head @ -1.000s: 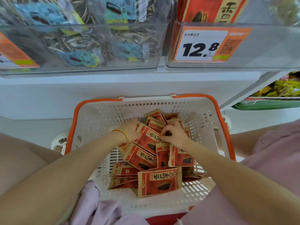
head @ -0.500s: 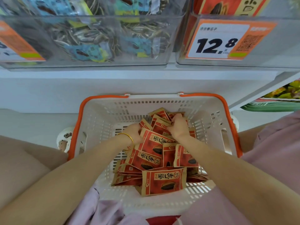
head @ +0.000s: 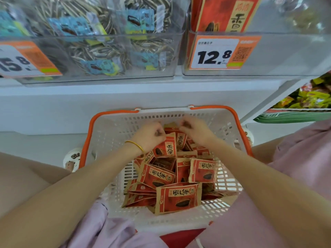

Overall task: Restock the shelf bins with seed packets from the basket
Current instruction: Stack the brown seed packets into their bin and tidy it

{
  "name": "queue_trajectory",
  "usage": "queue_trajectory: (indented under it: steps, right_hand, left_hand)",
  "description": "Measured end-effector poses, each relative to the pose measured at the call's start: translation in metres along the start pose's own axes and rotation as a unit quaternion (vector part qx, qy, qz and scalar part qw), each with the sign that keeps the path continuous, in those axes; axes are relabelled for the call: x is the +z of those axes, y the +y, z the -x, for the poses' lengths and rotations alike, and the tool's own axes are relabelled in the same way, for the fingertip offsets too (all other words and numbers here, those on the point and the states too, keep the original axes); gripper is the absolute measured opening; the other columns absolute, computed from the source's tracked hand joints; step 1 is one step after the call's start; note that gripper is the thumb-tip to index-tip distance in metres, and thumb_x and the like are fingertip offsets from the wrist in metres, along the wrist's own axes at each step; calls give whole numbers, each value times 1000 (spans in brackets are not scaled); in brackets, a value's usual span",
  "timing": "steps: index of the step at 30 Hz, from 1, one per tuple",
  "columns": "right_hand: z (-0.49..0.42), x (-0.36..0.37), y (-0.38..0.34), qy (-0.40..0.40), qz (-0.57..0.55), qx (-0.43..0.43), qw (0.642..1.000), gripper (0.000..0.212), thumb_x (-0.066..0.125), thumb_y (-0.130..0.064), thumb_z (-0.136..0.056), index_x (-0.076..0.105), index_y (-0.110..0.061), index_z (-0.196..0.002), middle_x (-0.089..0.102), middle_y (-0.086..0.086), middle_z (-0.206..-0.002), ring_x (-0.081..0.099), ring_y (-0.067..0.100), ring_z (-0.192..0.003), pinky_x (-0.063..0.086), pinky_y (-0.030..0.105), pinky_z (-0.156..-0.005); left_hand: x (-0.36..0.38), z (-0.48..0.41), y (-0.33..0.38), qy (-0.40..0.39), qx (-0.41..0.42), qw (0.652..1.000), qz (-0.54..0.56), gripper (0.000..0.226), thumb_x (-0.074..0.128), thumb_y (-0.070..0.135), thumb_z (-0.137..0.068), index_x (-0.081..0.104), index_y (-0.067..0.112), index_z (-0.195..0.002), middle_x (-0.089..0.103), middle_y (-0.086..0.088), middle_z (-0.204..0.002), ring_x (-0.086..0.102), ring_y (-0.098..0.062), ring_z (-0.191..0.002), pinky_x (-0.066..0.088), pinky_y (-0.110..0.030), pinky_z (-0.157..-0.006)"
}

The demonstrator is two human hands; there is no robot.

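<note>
Reaching into white basket [head: 114, 133] with both hands, at far end of heap. Gripping top of upright red seed packet [head: 165, 148] with left hand [head: 149, 136], fingers curling round it. Hovering just beside it, right hand [head: 196, 131] is curling fingers over neighbouring packets; blur hiding whether it is gripping anything. Loose packets [head: 178, 197] lying piled in basket, basket sitting below white shelf [head: 125, 97]. Above, left bin [head: 107, 36] holding blue-labelled packs [head: 100, 68]; right bin [head: 286, 54] carrying 12.8 price tag [head: 215, 52] and holding large red pack [head: 223, 15].

price tag [head: 26, 59] cut by left edge | hands [head: 148, 136] [head: 194, 130] blurred, grips unclear | lower seed packets [head: 139, 197] buried
</note>
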State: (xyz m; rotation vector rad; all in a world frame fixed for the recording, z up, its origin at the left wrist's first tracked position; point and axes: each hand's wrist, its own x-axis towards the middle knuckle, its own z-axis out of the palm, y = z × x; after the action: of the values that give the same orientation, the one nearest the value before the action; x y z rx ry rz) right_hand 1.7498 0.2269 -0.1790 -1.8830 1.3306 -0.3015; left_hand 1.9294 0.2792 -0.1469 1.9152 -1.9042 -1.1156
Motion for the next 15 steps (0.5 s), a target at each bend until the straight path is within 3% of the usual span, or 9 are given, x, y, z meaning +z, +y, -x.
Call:
queue_trajectory:
  steps: [4, 7, 9, 11, 13, 15]
  right_hand:
    - [23, -45, -34, 35, -32, -82, 995, 5, 57, -12, -91, 60, -9, -90, 60, -1, -84, 57, 16, -81, 44, 25, -73]
    - [44, -58, -50, 74, -135, -73, 985, 9, 60, -11, -90, 60, -17, -83, 64, 6, -80, 62, 21, -78, 50, 31, -72]
    - [58, -63, -60, 85, -221, -54, 970, 9, 60, -10, -90, 59, -17, -84, 66, 5, -79, 64, 14, -74, 53, 31, -72]
    - [72, -72, -67, 88, -269, -44, 958, 3, 58, -16, -91, 60, -15, -91, 68, 4, -83, 66, 12, -78, 56, 33, -78]
    - [87, -82, -69, 68, -305, -34, 949, 28, 52, -34, -94, 60, -13, -110, 69, 5, -99, 67, 12, -92, 54, 35, -90]
    - [102, -91, -67, 27, -307, -45, 950, 62, 50, -60, -84, 49, -19, -130, 65, -4, -118, 61, 7, -109, 49, 32, -98]
  left_hand:
    - [-28, 11, 25, 19, 77, 997, 13, 7, 65, 12, -83, 62, 14, -77, 58, -6, -125, 52, -16, -119, 44, -37, -98]
    - [-43, 23, 49, 41, 112, 993, 20, 8, 66, 13, -83, 62, 16, -77, 65, 0, -99, 58, -13, -96, 46, -30, -86]
    - [-53, 30, 65, 74, 119, 989, 43, 7, 67, 12, -83, 61, 14, -79, 58, 6, -79, 55, -14, -81, 44, -29, -76]
    - [-64, 38, 82, 103, 136, 985, 39, 9, 67, 11, -83, 60, 13, -77, 54, 8, -72, 53, -13, -74, 43, -28, -71]
    - [-74, 48, 101, 125, 156, 980, 19, 10, 66, 12, -82, 59, 15, -76, 54, 7, -71, 51, -10, -69, 40, -24, -65]
    - [-83, 58, 122, 150, 177, 973, 14, 8, 66, 12, -83, 60, 12, -78, 53, 8, -70, 48, -4, -65, 37, -13, -59]
